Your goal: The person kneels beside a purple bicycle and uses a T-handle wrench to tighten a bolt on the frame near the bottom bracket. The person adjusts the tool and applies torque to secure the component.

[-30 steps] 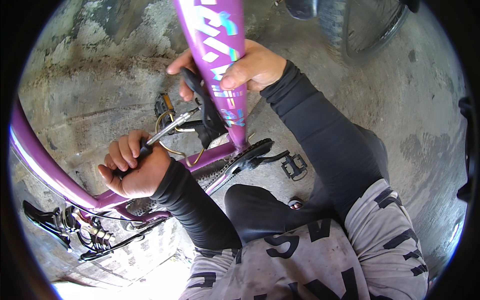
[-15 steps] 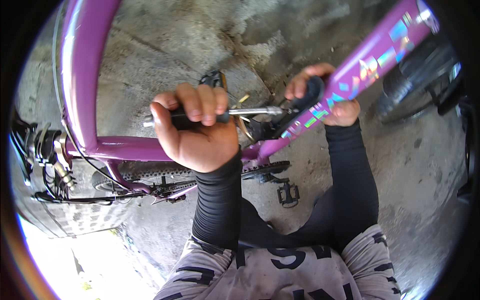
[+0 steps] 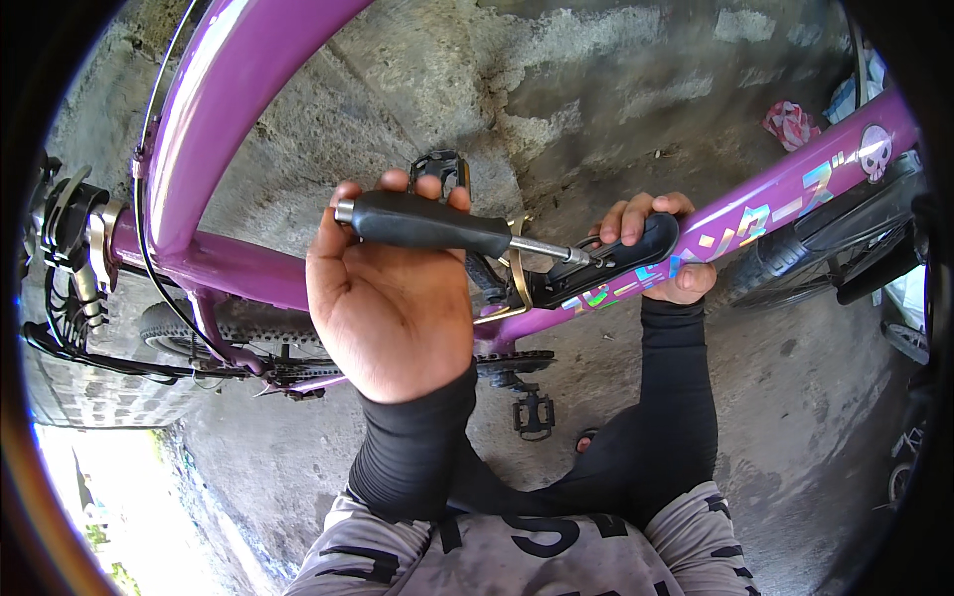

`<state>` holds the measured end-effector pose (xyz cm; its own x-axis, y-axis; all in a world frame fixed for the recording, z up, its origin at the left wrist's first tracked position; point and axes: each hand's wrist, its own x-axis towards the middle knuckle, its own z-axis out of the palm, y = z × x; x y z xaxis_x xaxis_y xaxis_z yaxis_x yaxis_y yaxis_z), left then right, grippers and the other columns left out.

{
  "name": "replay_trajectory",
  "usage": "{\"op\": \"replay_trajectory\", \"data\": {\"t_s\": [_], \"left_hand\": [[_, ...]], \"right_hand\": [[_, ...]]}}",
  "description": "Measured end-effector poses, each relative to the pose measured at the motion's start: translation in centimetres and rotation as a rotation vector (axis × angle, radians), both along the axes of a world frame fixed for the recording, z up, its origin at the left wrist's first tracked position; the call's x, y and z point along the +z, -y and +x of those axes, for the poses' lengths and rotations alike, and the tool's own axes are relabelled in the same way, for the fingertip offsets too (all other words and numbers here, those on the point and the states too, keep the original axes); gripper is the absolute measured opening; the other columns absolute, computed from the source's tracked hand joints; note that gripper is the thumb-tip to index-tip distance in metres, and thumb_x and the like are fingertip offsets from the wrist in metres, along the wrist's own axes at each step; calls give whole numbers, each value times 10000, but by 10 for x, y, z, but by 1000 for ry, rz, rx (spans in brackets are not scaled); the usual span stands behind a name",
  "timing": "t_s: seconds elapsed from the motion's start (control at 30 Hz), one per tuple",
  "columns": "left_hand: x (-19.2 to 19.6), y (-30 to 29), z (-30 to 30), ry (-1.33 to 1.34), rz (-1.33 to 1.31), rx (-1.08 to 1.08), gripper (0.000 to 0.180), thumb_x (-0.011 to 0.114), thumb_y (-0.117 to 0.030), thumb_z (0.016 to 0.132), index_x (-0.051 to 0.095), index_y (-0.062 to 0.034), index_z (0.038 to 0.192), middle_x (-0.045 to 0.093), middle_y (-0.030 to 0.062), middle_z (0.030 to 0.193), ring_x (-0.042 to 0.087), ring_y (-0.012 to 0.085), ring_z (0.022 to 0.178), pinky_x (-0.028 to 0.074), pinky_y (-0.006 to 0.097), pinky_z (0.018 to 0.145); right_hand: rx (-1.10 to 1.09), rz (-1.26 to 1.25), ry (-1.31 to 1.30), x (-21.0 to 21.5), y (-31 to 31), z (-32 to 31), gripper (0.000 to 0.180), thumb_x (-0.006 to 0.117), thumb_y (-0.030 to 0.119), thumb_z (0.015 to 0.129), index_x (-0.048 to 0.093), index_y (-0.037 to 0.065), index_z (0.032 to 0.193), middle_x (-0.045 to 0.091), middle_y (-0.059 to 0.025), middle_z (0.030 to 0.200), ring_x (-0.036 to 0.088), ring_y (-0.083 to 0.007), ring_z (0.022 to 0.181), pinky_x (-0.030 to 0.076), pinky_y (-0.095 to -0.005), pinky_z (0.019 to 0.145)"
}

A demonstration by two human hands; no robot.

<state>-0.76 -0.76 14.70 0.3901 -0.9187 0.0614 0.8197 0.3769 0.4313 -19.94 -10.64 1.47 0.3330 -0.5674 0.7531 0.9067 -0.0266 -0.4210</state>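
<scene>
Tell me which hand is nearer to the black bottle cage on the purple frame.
Right. The right hand grips the black bottle cage against the purple frame. The left hand is off to its left, holding the screwdriver, whose tip reaches the cage.

Glossy purple metal frame [image 3: 229,109], matt black screwdriver handle [image 3: 427,223], rough concrete floor [image 3: 596,109]

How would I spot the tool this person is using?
Find the purple bike frame and follow its sloping tube to the middle. There the left hand grips a screwdriver: thick black handle, thin silver shaft, unlike the pedals below.
</scene>
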Motion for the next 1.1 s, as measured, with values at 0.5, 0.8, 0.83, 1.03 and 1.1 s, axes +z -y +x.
{"op": "replay_trajectory", "data": {"t_s": [0.5, 0.8, 0.83, 1.03, 1.1], "left_hand": [[-11, 23, 11, 163, -413, -250, 353, 483, -339, 950, 383, -158, 664, 341, -36, 567, 313, 100, 483, 283, 278, 507], [11, 2, -9, 101, 175, 115, 265, 607, -394, 886, 496, -154, 873, 543, 8, 855, 536, 184, 796, 431, 411, 762], [12, 2, -12, 112, 198, 120, 265, 612, -394, 883, 495, -157, 867, 531, 4, 837, 526, 179, 784, 427, 413, 765], [-1, 17, 4, 206, -331, -145, 363, 521, -397, 929, 424, -153, 680, 356, -51, 539, 312, 95, 466, 289, 270, 494], [-13, 31, 15, 195, -601, -412, 361, 517, -381, 933, 420, -153, 671, 338, -57, 517, 297, 92, 446, 291, 271, 488]], "right_hand": [[-20, 26, 15, 1, -3, 5, 645, 713, 230, 663, 506, 40, 1244, 597, -175, 939, 571, -312, 938, 451, -441, 872], [-39, 39, 5, 2, -3, 1, 625, 718, 223, 669, 520, 39, 1233, 599, -177, 923, 564, -318, 935, 447, -435, 863], [-38, 43, 0, 1, -4, -1, 625, 718, 221, 669, 520, 38, 1232, 600, -178, 925, 564, -318, 935, 445, -434, 863], [-6, 36, 48, 3, -3, 9, 612, 706, 208, 670, 519, 22, 1222, 602, -185, 931, 564, -313, 934, 441, -432, 868], [-17, 25, 47, 2, -2, 7, 612, 698, 204, 666, 516, 15, 1220, 601, -187, 928, 564, -313, 932, 441, -431, 866]]}}
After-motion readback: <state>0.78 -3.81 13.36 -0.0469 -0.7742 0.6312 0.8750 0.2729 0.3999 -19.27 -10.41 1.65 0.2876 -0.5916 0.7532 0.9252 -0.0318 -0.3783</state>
